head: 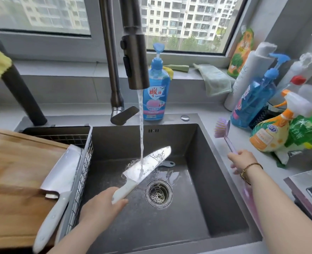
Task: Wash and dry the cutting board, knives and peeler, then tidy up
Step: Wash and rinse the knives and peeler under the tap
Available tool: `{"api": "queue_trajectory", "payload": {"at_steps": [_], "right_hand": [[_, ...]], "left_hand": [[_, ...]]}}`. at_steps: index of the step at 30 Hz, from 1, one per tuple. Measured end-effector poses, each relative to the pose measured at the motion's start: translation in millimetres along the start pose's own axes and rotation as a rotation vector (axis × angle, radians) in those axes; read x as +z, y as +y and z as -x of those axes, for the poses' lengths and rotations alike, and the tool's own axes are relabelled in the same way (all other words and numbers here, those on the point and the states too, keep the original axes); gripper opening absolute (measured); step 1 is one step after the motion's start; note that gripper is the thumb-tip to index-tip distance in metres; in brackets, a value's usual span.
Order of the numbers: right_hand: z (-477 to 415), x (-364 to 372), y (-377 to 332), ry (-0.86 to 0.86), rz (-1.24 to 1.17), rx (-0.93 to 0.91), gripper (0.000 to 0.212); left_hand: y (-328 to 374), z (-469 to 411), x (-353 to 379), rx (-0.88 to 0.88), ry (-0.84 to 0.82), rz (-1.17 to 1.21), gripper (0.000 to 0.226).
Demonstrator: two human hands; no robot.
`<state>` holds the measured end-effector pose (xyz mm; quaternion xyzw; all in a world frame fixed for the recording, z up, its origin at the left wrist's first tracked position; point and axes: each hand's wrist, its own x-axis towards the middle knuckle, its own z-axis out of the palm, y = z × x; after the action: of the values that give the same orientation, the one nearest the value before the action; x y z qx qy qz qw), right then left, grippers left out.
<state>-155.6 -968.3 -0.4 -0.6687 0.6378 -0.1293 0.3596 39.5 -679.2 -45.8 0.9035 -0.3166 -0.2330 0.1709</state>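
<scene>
Head view: left hand (104, 204) grips white-handled knife (151, 162) by its handle, blade flat under faucet (135, 57) stream at centre of sink (197, 208). At its 3 o'clock rim, right hand (241, 160) clasps purple brush (224, 132). At 9 o'clock, cleaver (60, 173) lies on cutting board (14, 162)

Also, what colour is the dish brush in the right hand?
The long-handled plastic dish brush is lilac purple; head view.

dark-grey metal sink (202, 153) matt, steel tap spray head (135, 57) brushed satin, pointed steel knife with white plastic handle (148, 165) blade wet and glossy, broad steel cleaver (61, 171) dull satin, brown wooden cutting board (14, 162) visibly grained, blue plastic detergent bottle (156, 92) translucent, lilac plastic dish brush (224, 132) smooth, pale green cloth (213, 79) soft nap
</scene>
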Motion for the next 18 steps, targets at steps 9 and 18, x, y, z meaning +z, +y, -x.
{"api": "queue_trajectory", "payload": {"at_steps": [9, 18], "right_hand": [[108, 51, 4, -0.359, -0.098, -0.32, 0.046], [170, 104, -32, -0.446, 0.49, -0.577, 0.033]], "left_hand": [[-11, 0, -8, -0.002, -0.026, -0.1, 0.019], [-36, 12, -26, 0.068, 0.049, -0.32, 0.027]]}}
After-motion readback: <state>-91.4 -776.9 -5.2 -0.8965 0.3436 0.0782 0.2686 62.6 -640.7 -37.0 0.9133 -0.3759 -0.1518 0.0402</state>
